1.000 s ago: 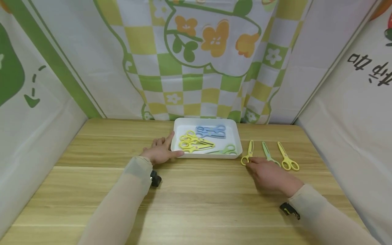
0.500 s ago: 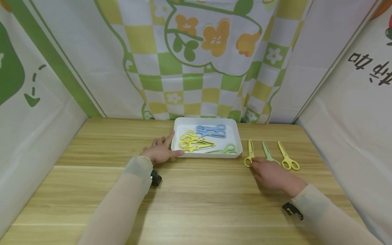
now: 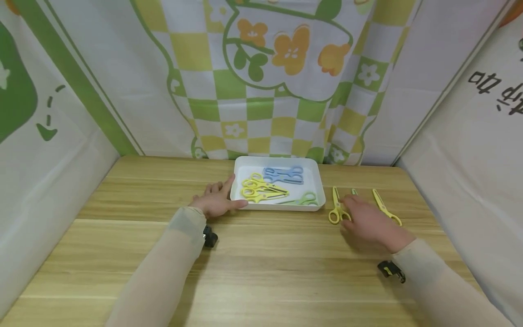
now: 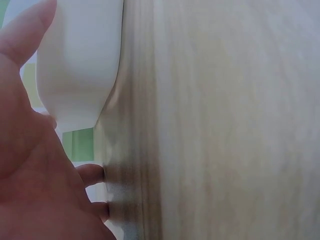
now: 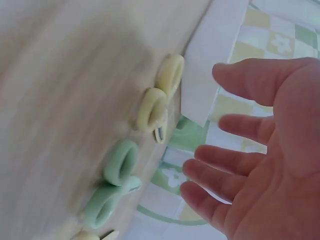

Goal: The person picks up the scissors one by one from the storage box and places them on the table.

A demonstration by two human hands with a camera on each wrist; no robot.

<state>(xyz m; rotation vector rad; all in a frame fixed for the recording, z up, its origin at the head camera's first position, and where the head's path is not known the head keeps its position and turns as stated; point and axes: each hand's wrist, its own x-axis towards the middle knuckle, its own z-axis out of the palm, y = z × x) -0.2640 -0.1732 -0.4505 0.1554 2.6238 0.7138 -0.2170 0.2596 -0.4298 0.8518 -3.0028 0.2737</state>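
My left hand point(image 3: 216, 202) touches the near left corner of a white tray point(image 3: 278, 207), thumb along the front and index finger at the left side. In the left wrist view, the thumb lies straight against the tray's white wall point(image 4: 75, 65). My right hand point(image 3: 369, 222) hovers with spread fingers, holding nothing, right of a pair of yellow scissors point(image 3: 336, 205) on the table. Under that hand, green scissors point(image 5: 114, 167) are mostly hidden in the head view; their rings show in the right wrist view. Another yellow pair point(image 3: 381, 204) lies farther right.
Inside the tray are blue scissors point(image 3: 282, 173) at the back, yellow scissors point(image 3: 261, 195) at left and green scissors point(image 3: 307, 199) at the front right. A checked cloth point(image 3: 261, 109) hangs behind the wooden table point(image 3: 261, 272), with white fabric at both sides.
The nearest yellow scissors have shifted slightly right and turned straighter, and my right hand has let go of them and moved right over the green pair. My left hand stays at the tray.
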